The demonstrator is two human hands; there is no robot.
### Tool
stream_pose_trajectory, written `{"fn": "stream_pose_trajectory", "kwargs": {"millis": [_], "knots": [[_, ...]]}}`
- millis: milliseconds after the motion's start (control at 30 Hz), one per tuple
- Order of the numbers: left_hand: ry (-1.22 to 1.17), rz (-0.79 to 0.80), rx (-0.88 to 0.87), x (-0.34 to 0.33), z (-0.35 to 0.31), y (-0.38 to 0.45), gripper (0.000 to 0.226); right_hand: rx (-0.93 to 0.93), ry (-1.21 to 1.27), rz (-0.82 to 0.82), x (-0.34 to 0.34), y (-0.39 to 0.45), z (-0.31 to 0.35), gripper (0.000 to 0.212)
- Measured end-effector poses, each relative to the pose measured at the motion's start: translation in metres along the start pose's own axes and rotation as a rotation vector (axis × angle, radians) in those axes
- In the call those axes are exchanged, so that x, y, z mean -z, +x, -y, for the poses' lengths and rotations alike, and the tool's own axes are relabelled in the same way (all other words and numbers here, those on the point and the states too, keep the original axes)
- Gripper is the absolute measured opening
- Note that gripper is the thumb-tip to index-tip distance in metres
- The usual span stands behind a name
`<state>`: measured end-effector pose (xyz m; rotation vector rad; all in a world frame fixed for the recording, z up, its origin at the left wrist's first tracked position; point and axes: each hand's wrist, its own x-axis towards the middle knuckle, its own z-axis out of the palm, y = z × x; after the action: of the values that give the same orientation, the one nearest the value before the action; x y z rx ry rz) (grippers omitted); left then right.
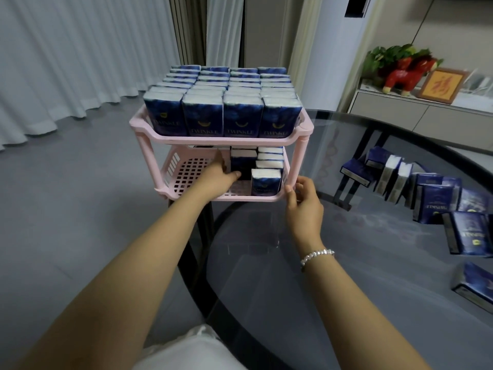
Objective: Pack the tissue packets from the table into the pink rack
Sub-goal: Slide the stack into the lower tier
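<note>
Head view. We worked at a round table (333, 263) with a dark glass top and black rim, standing on a grey tiled floor (80, 209); pale curtains (66, 62) hung behind, and a low cabinet (426, 113) at right carried a red horse figure (408, 73) and a framed picture (440, 85). The pink rack (213, 141) sat at the table's far edge, its upper tier full of upright tissue packets (224, 102). Our left hand (217, 178) reached into the lower tier, thumb and fingers closed on a dark packet (241, 162) beside a short row already standing there. Our right hand (302, 202), with a beaded bracelet (317, 256) at the wrist, gripped the rack's front right corner. Loose packets (432, 201) lay scattered on the glass, right.
</note>
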<state>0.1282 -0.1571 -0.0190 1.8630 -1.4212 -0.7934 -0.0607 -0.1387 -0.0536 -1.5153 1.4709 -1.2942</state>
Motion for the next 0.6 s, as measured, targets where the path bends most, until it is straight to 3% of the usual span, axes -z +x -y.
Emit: {"fn": "stream_pose_trajectory", "kwargs": {"millis": [367,600], "knots": [[-0.035,-0.023,-0.022,-0.023,-0.017,-0.063,0.067,-0.122,0.080,-0.089,0.007,0.004,0.009,0.015],[-0.188,-0.167,-0.039,-0.038,-0.044,-0.098,0.050,-0.185,0.095,0.010,0.045,-0.004,0.017,0.034]]}}
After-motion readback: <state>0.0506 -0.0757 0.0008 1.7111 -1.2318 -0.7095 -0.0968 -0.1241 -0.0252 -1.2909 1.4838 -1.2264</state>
